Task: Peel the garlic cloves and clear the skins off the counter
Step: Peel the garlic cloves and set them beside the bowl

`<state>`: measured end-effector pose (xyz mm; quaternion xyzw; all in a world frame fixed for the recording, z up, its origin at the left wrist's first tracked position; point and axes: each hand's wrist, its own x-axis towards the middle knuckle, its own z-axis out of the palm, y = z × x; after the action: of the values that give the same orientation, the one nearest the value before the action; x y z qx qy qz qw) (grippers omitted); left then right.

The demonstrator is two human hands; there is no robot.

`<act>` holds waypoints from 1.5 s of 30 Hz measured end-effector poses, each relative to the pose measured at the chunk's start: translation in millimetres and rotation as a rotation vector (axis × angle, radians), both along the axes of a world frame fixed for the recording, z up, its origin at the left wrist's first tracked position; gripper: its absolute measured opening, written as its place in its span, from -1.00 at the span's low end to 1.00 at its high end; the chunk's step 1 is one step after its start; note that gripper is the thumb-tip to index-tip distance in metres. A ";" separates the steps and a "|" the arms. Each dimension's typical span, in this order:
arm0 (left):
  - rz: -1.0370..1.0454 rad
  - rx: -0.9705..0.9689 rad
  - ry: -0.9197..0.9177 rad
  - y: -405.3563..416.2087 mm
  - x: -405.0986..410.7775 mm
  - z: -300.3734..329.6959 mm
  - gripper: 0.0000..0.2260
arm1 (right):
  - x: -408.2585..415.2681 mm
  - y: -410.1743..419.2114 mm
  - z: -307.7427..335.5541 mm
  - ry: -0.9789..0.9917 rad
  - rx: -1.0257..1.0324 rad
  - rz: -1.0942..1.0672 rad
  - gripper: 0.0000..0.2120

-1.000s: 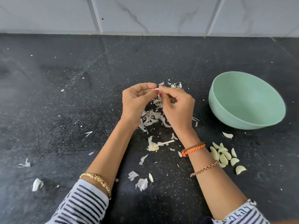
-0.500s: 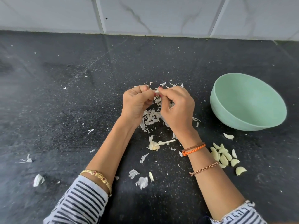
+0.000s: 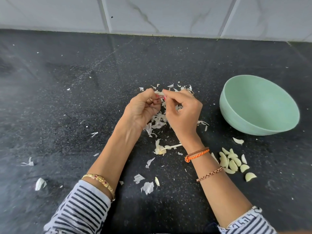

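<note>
- Hands have dropped closer to the tabletop [image 3: 84, 81] over the last second and turned, still locked together over the skin pile [image 3: 157, 119], well left of the green bowl [image 3: 258, 105].
- Left hand [image 3: 143, 108] keeps its grip curled tight around the garlic clove [image 3: 160, 94]; only a pale tip peeks out.
- Right hand [image 3: 183, 112] pinches that tip with thumb and forefinger, working the skin loose, I reckon.
- Peeled cloves [image 3: 231, 162] sit in a cluster just in front of the bowl, the same heap as a second ago.
- Bare stalk [image 3: 166, 148] lies in front of the pile, left of the cloves.
- Skins litter the tabletop left of the bowl, so clearing has yet to begin; peeling looks well along.
</note>
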<state>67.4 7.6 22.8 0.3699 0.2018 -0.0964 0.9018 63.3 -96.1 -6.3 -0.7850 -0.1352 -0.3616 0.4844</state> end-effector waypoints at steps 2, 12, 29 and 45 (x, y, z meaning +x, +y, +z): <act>0.004 -0.026 0.017 0.4 1.4 -0.9 -0.50 | -2.3 2.7 2.0 0.102 0.116 0.027 -0.81; 0.098 0.325 -0.207 -9.0 -1.0 -11.2 -0.61 | -8.6 -0.6 16.2 0.552 0.503 0.131 -0.82; 0.078 0.547 -0.389 2.7 -2.7 -9.6 -0.58 | -2.1 -8.3 7.2 0.017 -0.515 -0.135 -0.77; 0.085 0.598 -0.345 -5.3 -4.9 -6.1 -0.67 | -6.0 -18.8 30.3 0.767 0.157 0.287 -0.76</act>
<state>62.5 2.3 16.6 0.6197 0.0811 0.0685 0.7776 57.3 -114.9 24.0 -0.7967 -0.0253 0.0190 0.6035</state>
